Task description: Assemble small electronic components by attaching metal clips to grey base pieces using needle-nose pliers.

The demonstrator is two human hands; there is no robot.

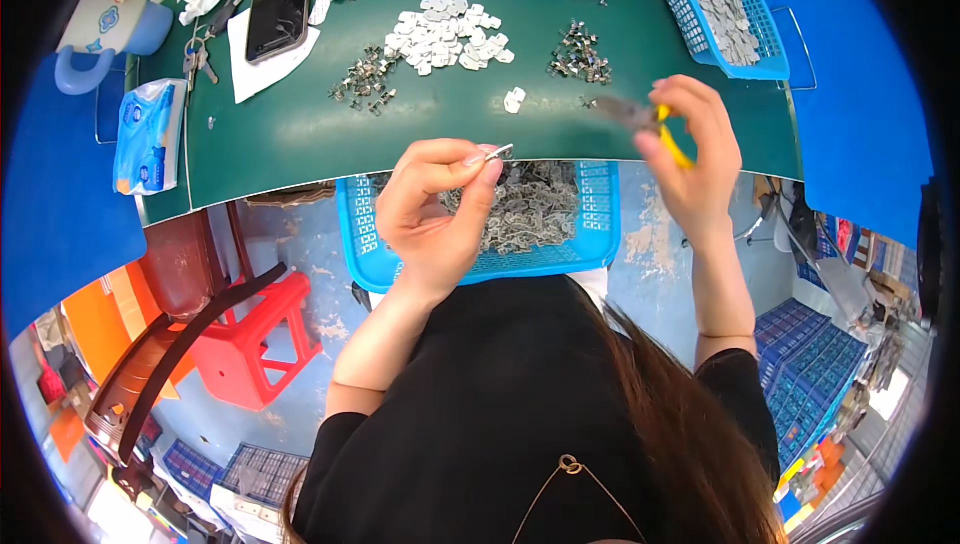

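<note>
head fisheye, looking steeply down, close over green table.

L hand pinches small metal clip — R hand grips yellow-handled pliers.

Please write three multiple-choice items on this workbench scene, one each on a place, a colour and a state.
1. Where does the phone lie?
A. On white paper at the mat's far left
B. In the lap basket
C. On the red stool

2. What colour is the basket on the person's lap?
A. Green
B. Blue
C. Orange

3. What is the left hand doing?
A. Resting flat on the mat
B. Pinching a small metal piece between fingertips
C. Holding the mug

Answers:
1 A: the dark phone sits on a white sheet on the green mat.
2 B: its mesh rim is blue.
3 B: thumb and forefinger close on the piece, while the right hand holds yellow-handled pliers.
</note>
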